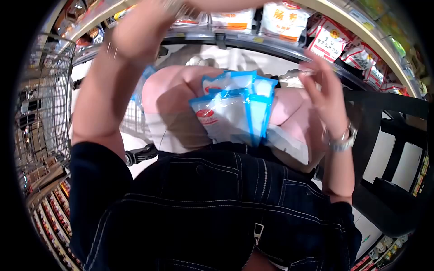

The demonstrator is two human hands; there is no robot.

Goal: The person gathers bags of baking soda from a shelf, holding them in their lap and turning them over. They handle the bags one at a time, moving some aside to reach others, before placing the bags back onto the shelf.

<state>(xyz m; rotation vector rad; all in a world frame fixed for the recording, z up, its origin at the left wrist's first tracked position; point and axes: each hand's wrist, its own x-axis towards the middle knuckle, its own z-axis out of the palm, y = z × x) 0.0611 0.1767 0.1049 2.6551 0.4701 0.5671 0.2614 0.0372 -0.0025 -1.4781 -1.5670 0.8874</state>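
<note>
My left arm reaches up across the upper left, and only the wrist side of my left hand (217, 4) shows at the top edge, in front of the upper shelf. Its fingers are out of view. My right hand (323, 92) is raised in front of the shelf's right part, a little blurred, with fingers apart and nothing visible in it. Several white plastic packets with blue edges (226, 115) and a red oval label lie overlapped on my lap, touched by neither hand. A white packet with red print (329, 40) stands on the shelf beyond my right hand.
More white bags with orange print (284, 21) line the shelf ahead, behind its front rail (220, 40). A wire cart (52, 95) stands at the left. Close on the right is a black plastic frame (361, 180). Shelves with small goods (54, 221) show at lower left.
</note>
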